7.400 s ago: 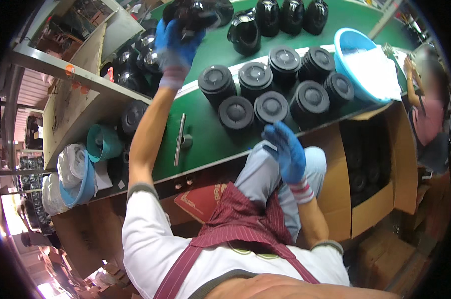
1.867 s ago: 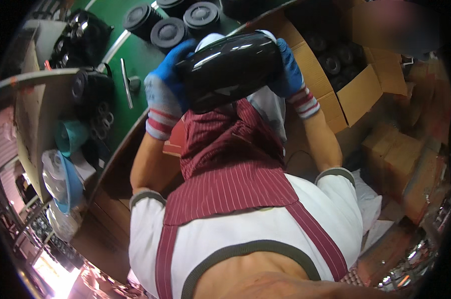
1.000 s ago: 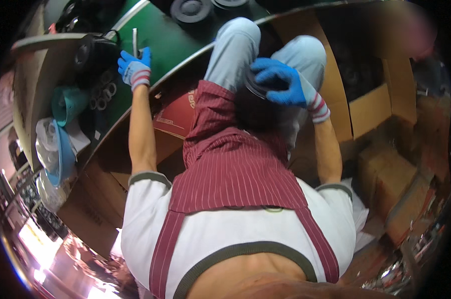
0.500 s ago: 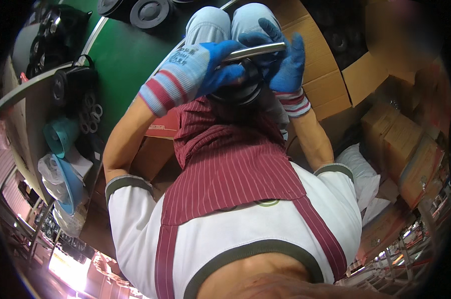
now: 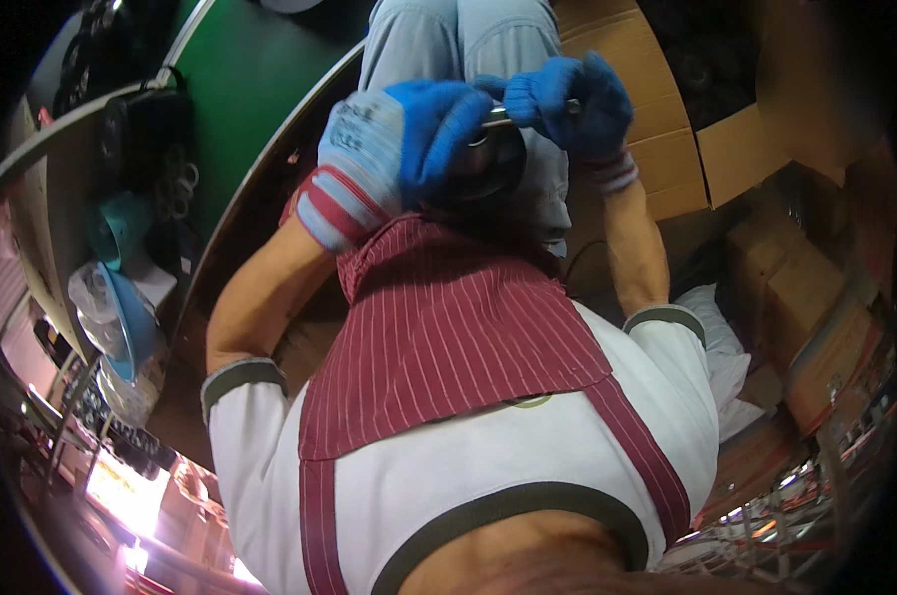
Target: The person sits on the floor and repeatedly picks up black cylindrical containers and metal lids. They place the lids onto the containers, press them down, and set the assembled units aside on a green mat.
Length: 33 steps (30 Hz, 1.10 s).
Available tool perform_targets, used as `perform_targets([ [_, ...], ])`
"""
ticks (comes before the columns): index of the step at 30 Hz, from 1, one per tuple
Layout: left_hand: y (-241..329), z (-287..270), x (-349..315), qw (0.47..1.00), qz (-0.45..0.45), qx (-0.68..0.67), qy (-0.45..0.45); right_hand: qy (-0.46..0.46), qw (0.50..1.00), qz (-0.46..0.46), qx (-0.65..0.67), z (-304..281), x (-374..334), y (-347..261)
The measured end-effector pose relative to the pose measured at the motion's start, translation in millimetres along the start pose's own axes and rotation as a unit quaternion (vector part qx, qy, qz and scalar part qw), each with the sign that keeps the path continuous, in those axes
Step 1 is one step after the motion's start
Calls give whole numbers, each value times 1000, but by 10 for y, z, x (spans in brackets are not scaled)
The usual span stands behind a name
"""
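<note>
Over my lap, my left hand, in a blue-palmed knit glove, is closed around one side of a black rounded part with a shiny metal bar across its far side. My right hand, gloved the same way, is closed on the bar's right stretch. A small dark tip shows between its fingers. The gloves hide most of the bar, and the black part's exact kind cannot be told.
A green-topped table lies ahead to the left, its edge beside my left arm. An open cardboard box stands at the right. Blue plastic containers and metal rings are at far left. Stacked cartons and a white bag fill the right side.
My right hand has gone from spread fingers to closed on the bar. Both hands have shifted slightly right, and the bar is now mostly covered. The view has tilted, so less of the table shows.
</note>
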<state>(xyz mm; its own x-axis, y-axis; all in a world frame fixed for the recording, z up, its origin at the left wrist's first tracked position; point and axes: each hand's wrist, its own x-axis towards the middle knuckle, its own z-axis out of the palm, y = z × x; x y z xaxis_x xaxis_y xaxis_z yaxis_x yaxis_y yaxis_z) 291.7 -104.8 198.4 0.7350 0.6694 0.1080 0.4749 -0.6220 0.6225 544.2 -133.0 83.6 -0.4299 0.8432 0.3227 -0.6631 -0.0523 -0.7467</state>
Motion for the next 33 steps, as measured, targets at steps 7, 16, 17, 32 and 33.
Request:
perform_targets([
  [7,-565,-5,388,982,98,-157,34,-159,883,-75,-436,735,137,-522],
  [16,-653,554,1077,881,39,-452,-134,-375,753,113,-528,1388,438,-449],
  [17,-619,668,1144,866,60,-477,-138,-421,744,101,-508,1403,537,-426],
  [32,-787,587,1331,834,72,-481,-261,-344,745,43,-570,1552,1175,-33],
  [33,-810,361,1336,853,58,-413,-315,-277,763,-13,-584,1518,1091,-86],
])
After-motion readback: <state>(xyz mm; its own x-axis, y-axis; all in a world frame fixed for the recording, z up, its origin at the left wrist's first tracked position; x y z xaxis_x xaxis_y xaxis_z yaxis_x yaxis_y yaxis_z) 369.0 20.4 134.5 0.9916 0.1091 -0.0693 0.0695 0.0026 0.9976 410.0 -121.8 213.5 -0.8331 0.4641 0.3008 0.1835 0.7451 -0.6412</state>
